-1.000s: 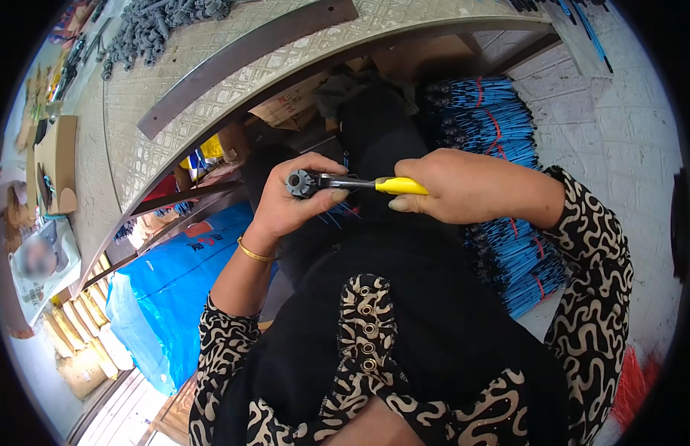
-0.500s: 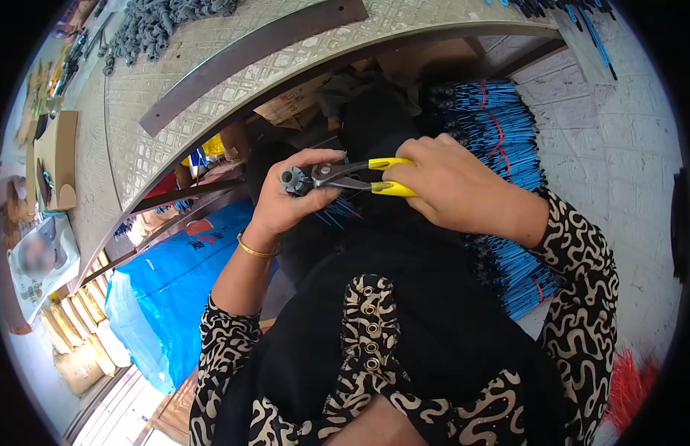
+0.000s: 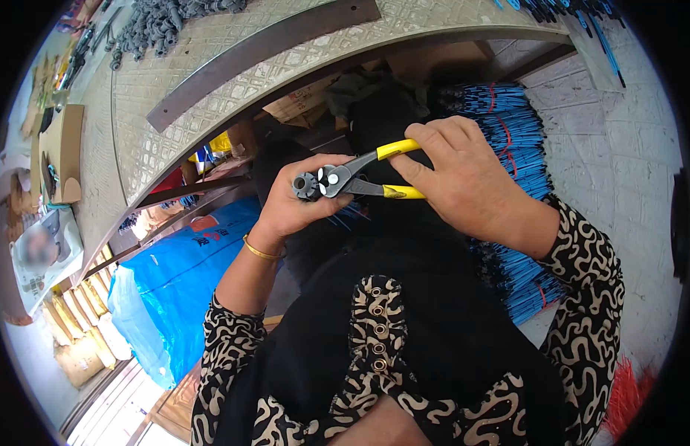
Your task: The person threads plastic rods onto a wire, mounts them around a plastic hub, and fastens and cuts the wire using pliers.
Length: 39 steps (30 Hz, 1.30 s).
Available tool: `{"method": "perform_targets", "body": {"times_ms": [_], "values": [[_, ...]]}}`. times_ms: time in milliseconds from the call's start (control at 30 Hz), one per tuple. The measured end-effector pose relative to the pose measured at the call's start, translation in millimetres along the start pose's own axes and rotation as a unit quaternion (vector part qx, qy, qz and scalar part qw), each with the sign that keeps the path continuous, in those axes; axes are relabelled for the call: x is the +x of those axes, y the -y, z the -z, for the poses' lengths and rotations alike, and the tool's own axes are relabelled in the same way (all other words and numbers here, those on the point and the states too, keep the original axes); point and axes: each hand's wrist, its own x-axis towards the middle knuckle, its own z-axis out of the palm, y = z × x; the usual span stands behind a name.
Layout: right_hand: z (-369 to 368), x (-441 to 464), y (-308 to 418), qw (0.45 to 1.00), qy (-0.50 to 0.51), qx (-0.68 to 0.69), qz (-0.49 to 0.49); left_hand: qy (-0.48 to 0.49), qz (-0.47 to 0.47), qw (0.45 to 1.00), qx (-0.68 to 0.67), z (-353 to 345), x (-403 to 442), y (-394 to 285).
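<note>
Grey connector (image 3: 305, 186) held in left hand (image 3: 285, 212); pliers (image 3: 348, 173) held by right hand (image 3: 467, 178), handles spread wide, no squeeze shown; work already done cannot be told; grey parts (image 3: 153, 26) heaped on bench (image 3: 140, 104).

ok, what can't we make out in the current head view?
All in the head view:
- left hand: far-side fingers, behind grey part and pliers
- pliers' bite: too small to tell if anything is nipped
- blue rods: upper ends, behind the hand
- grey pile: cut off by top edge
- white pack: print blurred
</note>
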Motion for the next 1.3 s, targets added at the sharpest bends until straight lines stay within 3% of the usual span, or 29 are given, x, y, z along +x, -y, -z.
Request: {"method": "perform_targets", "body": {"times_ms": [200,400,867,1067,1300], "values": [[9,4,-2,1.000,-0.002,0.000,0.028,0.009,-0.001,1.000,-0.005,-1,0,-2],[19,8,-4,0.997,0.061,-0.007,0.045,0.011,-0.002,1.000,0.000,0,-1,0],[6,11,-5,0.996,0.049,0.035,0.060,-0.011,-0.018,0.999,-0.026,3,-2,5],[-6,15,-11,0.995,0.037,0.072,0.051,-0.036,0.021,0.998,-0.037,6,-4,9],[-11,13,-14,0.995,0.015,0.087,0.049,-0.027,-0.027,0.999,-0.021,9,-2,13]]}}
